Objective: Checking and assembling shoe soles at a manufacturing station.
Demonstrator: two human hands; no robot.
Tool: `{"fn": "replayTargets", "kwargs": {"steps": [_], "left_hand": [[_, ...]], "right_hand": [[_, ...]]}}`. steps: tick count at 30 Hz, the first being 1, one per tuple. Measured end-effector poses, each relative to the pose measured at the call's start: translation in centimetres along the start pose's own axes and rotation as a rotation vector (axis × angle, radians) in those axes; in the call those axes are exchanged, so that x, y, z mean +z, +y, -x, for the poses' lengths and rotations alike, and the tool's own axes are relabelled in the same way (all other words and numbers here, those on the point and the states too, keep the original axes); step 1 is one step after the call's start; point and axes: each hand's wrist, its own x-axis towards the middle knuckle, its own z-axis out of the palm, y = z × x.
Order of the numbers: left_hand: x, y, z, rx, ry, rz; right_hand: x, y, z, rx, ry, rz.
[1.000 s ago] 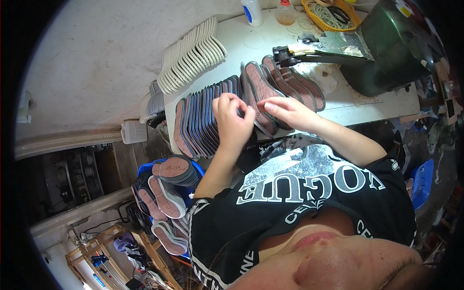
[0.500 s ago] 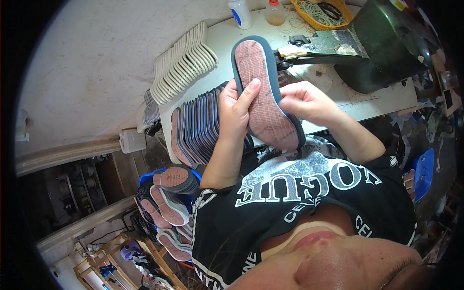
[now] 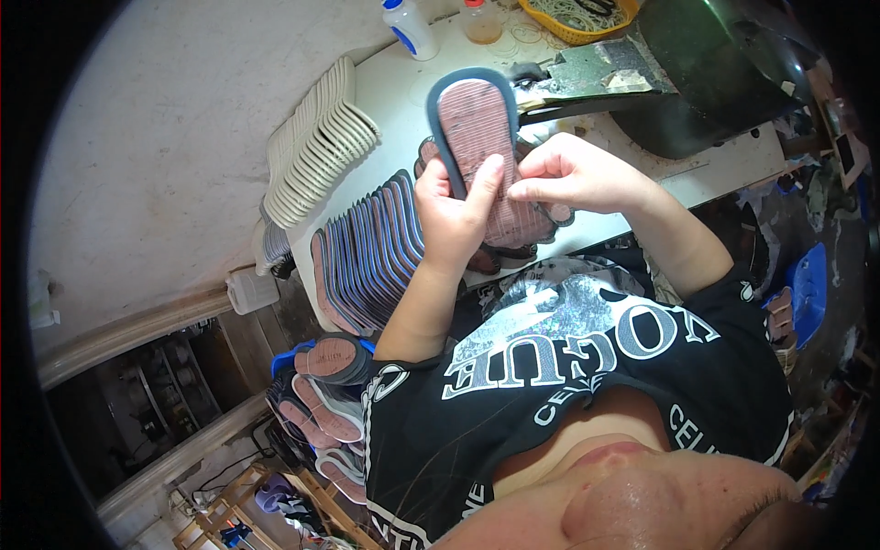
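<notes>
A shoe sole (image 3: 477,115) with a ribbed brownish-pink face and a dark blue-grey rim is held up over the table's front part. My left hand (image 3: 449,215) is closed around its left side, thumb across the face. My right hand (image 3: 577,174) is at the right edge, thumb and curled fingers gripping there; the exact contact is partly hidden. Behind and below the held sole, more dark-rimmed soles (image 3: 559,215) lie at the table edge, mostly covered. Left of my left hand stands a long row of similar soles (image 3: 367,252) on edge.
Cream-coloured soles (image 3: 325,137) stand in a row by the wall. A dark green machine (image 3: 706,82) with an arm (image 3: 605,73) occupies the table's right. At the back are a white bottle (image 3: 410,27), a red-capped bottle (image 3: 480,23) and a yellow basket (image 3: 587,35). More soles (image 3: 325,403) are piled lower left.
The held sole has tilted and moved slightly left, its lower part now looking shorter. My right hand has shifted to its edge, higher up. The whole view has shifted a little.
</notes>
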Motion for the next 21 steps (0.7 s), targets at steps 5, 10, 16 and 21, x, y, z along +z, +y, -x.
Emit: {"fn": "replayTargets", "kwargs": {"steps": [5, 10, 16, 21], "left_hand": [[1.1, 1.6, -2.6, -0.05, 0.06, 0.074], [-1.0, 1.1, -7.6, -0.136, 0.171, 0.348], [-0.6, -4.3, -11.6, -0.013, 0.037, -0.133], [1.0, -5.0, -13.0, -0.091, 0.02, -0.125]], "right_hand": [[0.2, -0.2, -0.4, -0.074, 0.051, 0.072], [1.0, 0.1, 1.2, 0.036, -0.031, -0.268], [2.3, 3.7, 1.6, 0.037, 0.153, -0.485], [1.4, 3.6, 2.4, 0.091, 0.286, -0.546]]}}
